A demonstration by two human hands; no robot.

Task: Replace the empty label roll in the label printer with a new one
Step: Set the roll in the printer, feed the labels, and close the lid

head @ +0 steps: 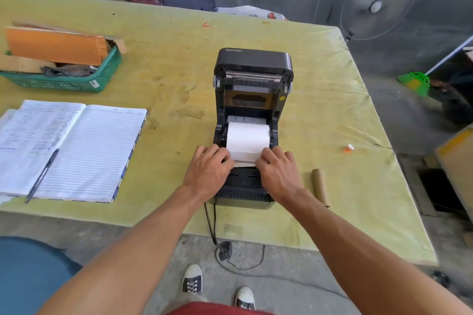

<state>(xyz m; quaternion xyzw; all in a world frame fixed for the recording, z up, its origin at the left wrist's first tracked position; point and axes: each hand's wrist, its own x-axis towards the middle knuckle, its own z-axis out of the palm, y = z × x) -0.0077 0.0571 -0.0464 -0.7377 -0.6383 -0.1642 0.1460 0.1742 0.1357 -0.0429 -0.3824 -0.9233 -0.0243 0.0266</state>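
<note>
- Table [166,59], far left corner: green basket [64,83] stuffed with cardboard and orange envelopes.
- Left front edge: open lined notebook [84,151], pen [42,176] lying across its left page.
- Left hand [208,171]: at the printer's front-left, fingers bent down onto the left edge of the roll's loose paper end. Thumb hidden, so can't tell if it pinches or just presses.
- Label printer [253,61]: mid-table near the front edge, lid swung up and back, cable running off the front edge to a power brick [225,250] on the floor.
- Label roll [247,137]: white, full, seated in the printer's open bay, paper end pulled forward between the two hands.
- Right hand [279,174]: mirrors the other one, fingers curled onto the right edge of the paper end. Grip or press, can't tell.
- Empty cardboard core [320,186]: lying on the table just right of the printer, near the front edge.
- Small orange-and-white item [348,148]: near the right edge.
- Fan [376,2]: off the table, past the far right corner.
</note>
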